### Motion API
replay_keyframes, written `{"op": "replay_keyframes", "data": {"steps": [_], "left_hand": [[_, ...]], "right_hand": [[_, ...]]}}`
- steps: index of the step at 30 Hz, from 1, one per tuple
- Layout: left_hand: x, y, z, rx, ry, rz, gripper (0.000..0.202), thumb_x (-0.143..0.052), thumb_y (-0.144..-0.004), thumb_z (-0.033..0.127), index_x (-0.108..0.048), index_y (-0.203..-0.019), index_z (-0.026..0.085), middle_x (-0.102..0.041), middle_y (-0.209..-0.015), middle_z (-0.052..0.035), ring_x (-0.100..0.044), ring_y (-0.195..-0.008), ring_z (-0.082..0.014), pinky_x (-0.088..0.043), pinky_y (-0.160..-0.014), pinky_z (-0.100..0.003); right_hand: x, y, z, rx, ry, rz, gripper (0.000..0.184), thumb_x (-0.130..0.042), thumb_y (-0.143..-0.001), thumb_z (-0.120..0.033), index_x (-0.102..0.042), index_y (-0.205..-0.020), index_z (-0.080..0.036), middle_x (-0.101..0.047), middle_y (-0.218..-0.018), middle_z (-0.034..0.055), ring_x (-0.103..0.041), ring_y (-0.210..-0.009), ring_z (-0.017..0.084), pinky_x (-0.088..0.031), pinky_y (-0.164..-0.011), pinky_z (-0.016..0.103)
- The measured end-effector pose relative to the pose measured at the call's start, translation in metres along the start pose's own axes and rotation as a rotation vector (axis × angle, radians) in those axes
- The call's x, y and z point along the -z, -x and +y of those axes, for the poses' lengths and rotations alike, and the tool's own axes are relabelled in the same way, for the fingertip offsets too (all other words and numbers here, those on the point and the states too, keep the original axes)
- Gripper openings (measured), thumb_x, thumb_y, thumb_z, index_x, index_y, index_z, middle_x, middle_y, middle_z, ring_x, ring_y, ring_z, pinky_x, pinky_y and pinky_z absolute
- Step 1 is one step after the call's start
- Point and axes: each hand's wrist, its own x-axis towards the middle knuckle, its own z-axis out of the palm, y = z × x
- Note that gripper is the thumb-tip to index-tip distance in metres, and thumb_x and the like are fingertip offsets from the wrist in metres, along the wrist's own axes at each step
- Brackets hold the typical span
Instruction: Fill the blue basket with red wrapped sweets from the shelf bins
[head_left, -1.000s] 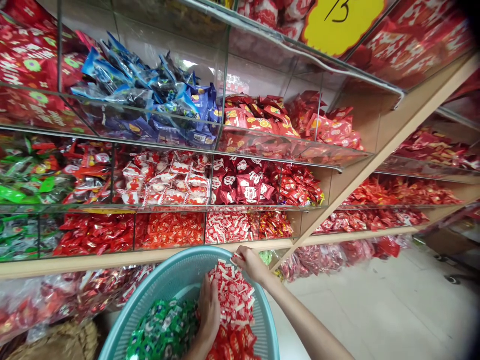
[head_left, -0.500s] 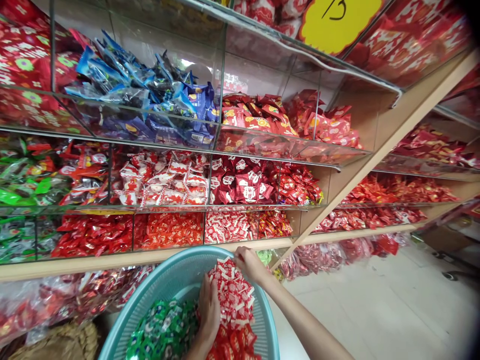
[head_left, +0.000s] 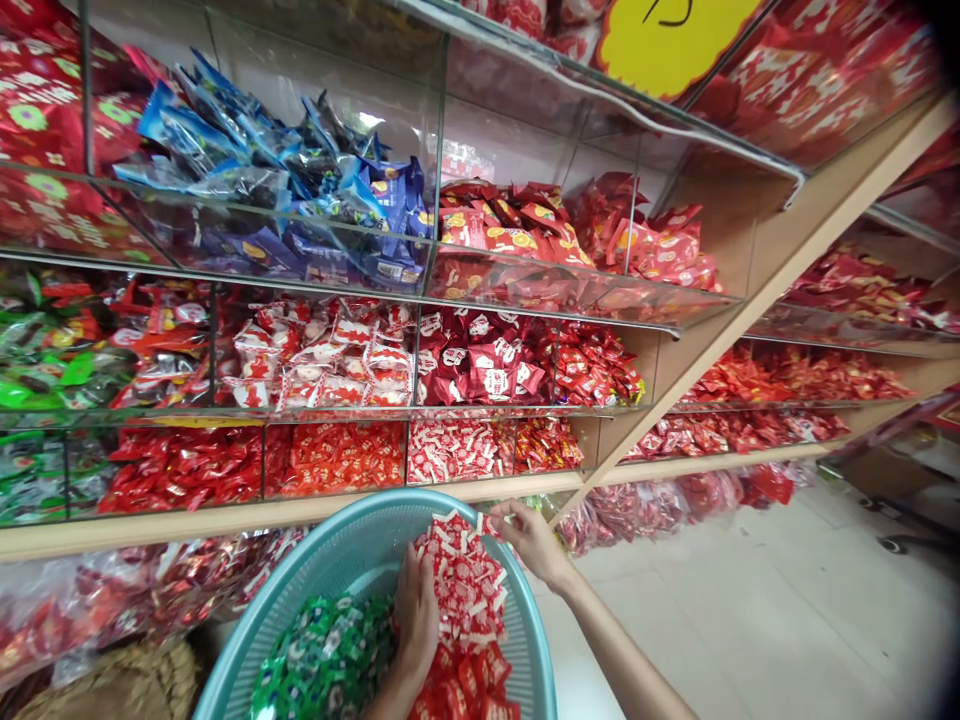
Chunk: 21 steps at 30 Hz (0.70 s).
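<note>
A teal plastic basket (head_left: 352,535) holds several kinds of wrapped candy. My left hand (head_left: 417,615) is inside it, fingers stretched flat along the side of a heap of small red-and-white wrapped candies (head_left: 463,585). Left of that hand lies a pile of green wrapped candies (head_left: 322,655). Brighter red packets (head_left: 466,685) sit nearest me, below the red-and-white heap. Over the basket's right rim, my right hand (head_left: 534,542) pinches a small red-and-white candy (head_left: 489,525) between thumb and fingertips.
Beyond the basket stands a wooden-framed candy shelf (head_left: 300,508) with clear dividers and compartments of wrapped sweets. Bagged candies (head_left: 150,585) lie beneath it. A woven brown container (head_left: 135,685) is at lower left. Pale tiled floor (head_left: 750,600) stretches to the right.
My right hand has moved slightly right, away from the heap, and a small candy now shows at its fingertips. The left hand stays against the heap. The view has shifted slightly.
</note>
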Motion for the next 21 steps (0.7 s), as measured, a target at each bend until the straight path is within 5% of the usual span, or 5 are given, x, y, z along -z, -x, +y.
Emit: {"op": "replay_keyframes", "data": {"steps": [5, 21], "left_hand": [[-0.001, -0.001, -0.002, 0.001, -0.004, 0.001, 0.063, -0.024, -0.089, 0.050, -0.032, -0.138, 0.010, -0.028, -0.151, -0.0120, -0.024, -0.139, -0.0205, -0.017, -0.116, -0.036], [0.000, 0.001, 0.003, 0.014, -0.031, -0.020, 0.066, -0.021, -0.088, 0.052, -0.028, -0.140, 0.013, -0.027, -0.151, -0.0093, -0.022, -0.140, -0.0175, -0.014, -0.116, -0.031]], "right_hand": [[-0.006, 0.023, 0.018, 0.090, 0.225, 0.151, 0.016, -0.053, -0.082, -0.033, -0.062, -0.086, -0.020, -0.063, -0.086, 0.0047, -0.058, -0.078, 0.019, -0.043, -0.069, 0.029], [-0.027, 0.037, 0.021, 0.131, 0.348, 0.225, 0.012, -0.050, -0.086, -0.029, -0.060, -0.090, -0.023, -0.063, -0.093, 0.0065, -0.057, -0.091, 0.023, -0.042, -0.082, 0.034]]}}
